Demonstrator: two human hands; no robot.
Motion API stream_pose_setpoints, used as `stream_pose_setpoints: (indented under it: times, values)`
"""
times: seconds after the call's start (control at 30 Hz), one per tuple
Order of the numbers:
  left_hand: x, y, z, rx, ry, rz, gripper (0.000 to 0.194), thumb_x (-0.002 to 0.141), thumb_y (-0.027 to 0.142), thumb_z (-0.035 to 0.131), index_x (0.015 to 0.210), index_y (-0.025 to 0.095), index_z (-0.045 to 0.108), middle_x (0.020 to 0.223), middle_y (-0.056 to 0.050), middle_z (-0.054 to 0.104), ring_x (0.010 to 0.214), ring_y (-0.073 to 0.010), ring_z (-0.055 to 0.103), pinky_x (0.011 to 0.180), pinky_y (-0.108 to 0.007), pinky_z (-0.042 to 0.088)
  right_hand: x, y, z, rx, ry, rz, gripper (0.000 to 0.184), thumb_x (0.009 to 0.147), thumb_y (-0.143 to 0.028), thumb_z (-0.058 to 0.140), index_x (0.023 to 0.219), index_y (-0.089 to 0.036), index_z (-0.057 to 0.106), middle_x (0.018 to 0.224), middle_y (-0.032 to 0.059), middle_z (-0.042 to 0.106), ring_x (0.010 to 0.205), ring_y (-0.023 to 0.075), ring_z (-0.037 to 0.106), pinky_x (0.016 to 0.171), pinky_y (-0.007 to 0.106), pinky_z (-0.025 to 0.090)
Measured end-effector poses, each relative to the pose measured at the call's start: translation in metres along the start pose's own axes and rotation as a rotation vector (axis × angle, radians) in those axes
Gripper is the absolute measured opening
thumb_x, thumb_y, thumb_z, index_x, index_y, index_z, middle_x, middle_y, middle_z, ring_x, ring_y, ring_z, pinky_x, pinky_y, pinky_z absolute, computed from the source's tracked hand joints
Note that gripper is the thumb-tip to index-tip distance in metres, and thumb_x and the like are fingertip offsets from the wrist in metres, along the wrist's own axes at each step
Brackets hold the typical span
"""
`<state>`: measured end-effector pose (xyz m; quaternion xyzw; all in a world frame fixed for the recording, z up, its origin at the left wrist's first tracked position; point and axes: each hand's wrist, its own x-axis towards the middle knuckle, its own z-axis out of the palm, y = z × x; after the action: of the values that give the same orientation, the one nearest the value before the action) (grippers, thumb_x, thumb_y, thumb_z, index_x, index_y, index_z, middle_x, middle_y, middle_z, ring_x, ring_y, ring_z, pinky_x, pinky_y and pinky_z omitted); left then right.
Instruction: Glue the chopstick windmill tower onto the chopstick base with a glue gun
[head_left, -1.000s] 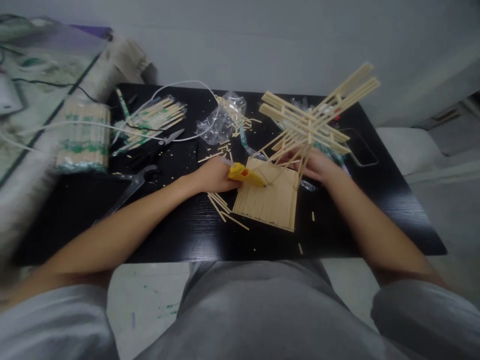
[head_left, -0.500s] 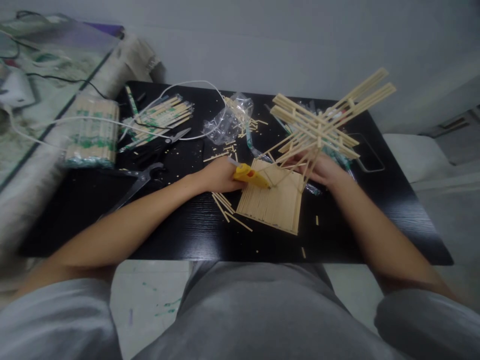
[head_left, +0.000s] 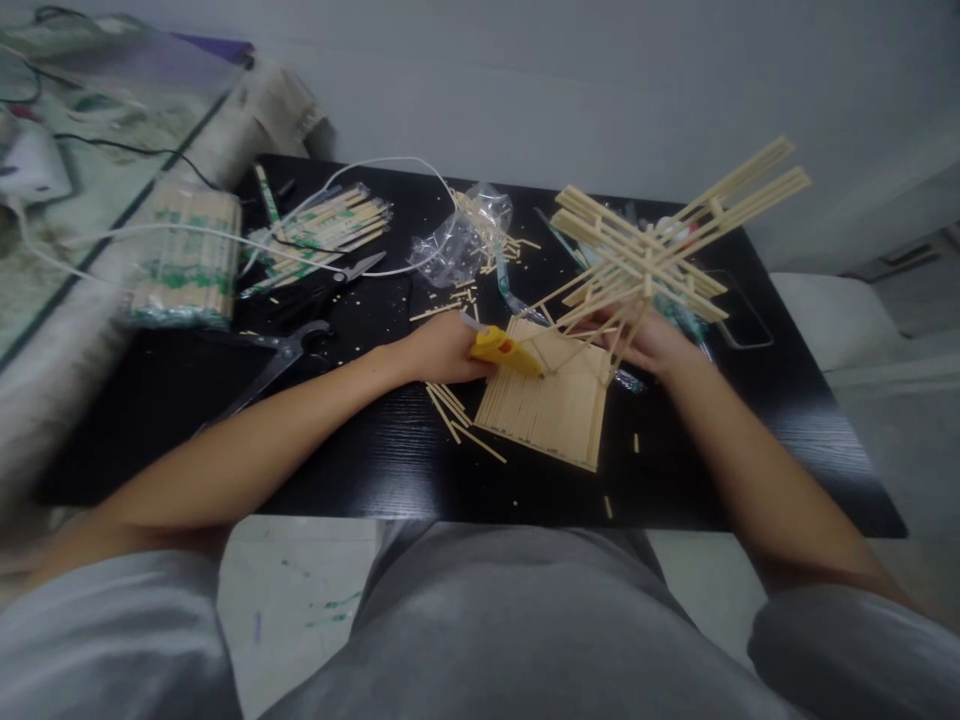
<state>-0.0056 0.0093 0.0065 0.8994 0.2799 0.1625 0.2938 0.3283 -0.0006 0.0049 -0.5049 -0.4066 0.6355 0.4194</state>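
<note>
My left hand (head_left: 442,347) is closed around a yellow hot glue gun (head_left: 504,352), its nozzle tip at a leg of the wooden stick model. This model (head_left: 646,260) has crossed stick arms like windmill sails, with thin legs standing on a square base of sticks (head_left: 547,410) laid side by side. My right hand (head_left: 637,335) is behind the legs at the right and grips them low down; its fingertips are partly hidden by the sticks.
On the black table (head_left: 390,470) lie scissors (head_left: 352,272), dark-handled pliers-like cutters (head_left: 281,355), loose sticks (head_left: 465,420) and crumpled clear plastic (head_left: 450,245). Packs of chopsticks (head_left: 187,260) are at the left. A white cable (head_left: 382,162) loops across the back.
The whole view has shifted slightly. Both hands, the glue gun and the stick model keep the same places relative to each other.
</note>
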Motion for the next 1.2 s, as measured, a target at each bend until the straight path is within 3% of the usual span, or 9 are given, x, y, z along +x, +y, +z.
stream_pose_setpoints:
  times: [0.33,0.6,0.7,0.87,1.07,1.2]
  values:
    - [-0.003,0.011,0.008,-0.041,0.062,-0.167,0.019,0.087,0.030,0.079,0.103,0.019,0.081,0.090,-0.002,0.080,0.081,-0.0195,0.072,0.078,-0.030,0.051,0.005,0.006,-0.012,-0.020,-0.029,0.018,0.006,0.095,-0.024,0.076,0.100,-0.023,0.079,0.097,0.0098,0.084,0.095,0.0283,0.083,0.098,0.044,0.068]
    - [-0.004,0.011,0.011,-0.050,0.063,-0.169,0.019,0.088,0.033,0.077,0.100,0.019,0.081,0.093,-0.004,0.080,0.084,-0.0201,0.073,0.077,-0.029,0.052,0.009,0.010,-0.016,-0.037,-0.042,0.034,0.006,0.093,-0.023,0.077,0.099,-0.023,0.079,0.090,0.0094,0.083,0.083,0.0273,0.081,0.094,0.047,0.069]
    - [-0.004,0.012,0.010,-0.037,0.044,-0.144,0.018,0.088,0.031,0.074,0.102,0.020,0.080,0.097,-0.004,0.081,0.085,-0.0199,0.073,0.076,-0.030,0.052,0.008,0.008,-0.011,-0.012,-0.050,0.039,0.008,0.092,-0.020,0.078,0.098,-0.023,0.079,0.090,0.0085,0.083,0.084,0.0259,0.081,0.094,0.043,0.069]
    - [-0.004,0.008,0.009,0.008,0.038,-0.109,0.012,0.088,0.030,0.074,0.093,0.020,0.077,0.083,-0.001,0.077,0.075,-0.0180,0.069,0.072,-0.029,0.048,0.005,0.002,-0.001,0.039,-0.118,0.028,0.002,0.094,-0.020,0.078,0.093,-0.022,0.077,0.091,0.0072,0.083,0.086,0.0230,0.082,0.092,0.037,0.068]
    - [-0.006,0.003,0.009,0.080,0.015,-0.095,0.016,0.092,0.031,0.070,0.082,0.019,0.074,0.077,0.000,0.075,0.071,-0.0162,0.067,0.071,-0.027,0.047,0.004,0.001,0.002,0.060,-0.202,0.020,0.017,0.093,-0.029,0.085,0.085,-0.019,0.075,0.083,0.0079,0.080,0.082,0.0216,0.081,0.090,0.034,0.067]
    - [-0.008,0.006,0.007,0.017,0.012,-0.119,0.016,0.092,0.029,0.071,0.081,0.019,0.073,0.076,0.000,0.075,0.068,-0.0159,0.068,0.066,-0.025,0.047,0.005,0.000,0.004,0.094,-0.223,0.046,0.014,0.097,-0.026,0.081,0.087,-0.018,0.076,0.088,0.0085,0.081,0.084,0.0200,0.081,0.089,0.031,0.066]
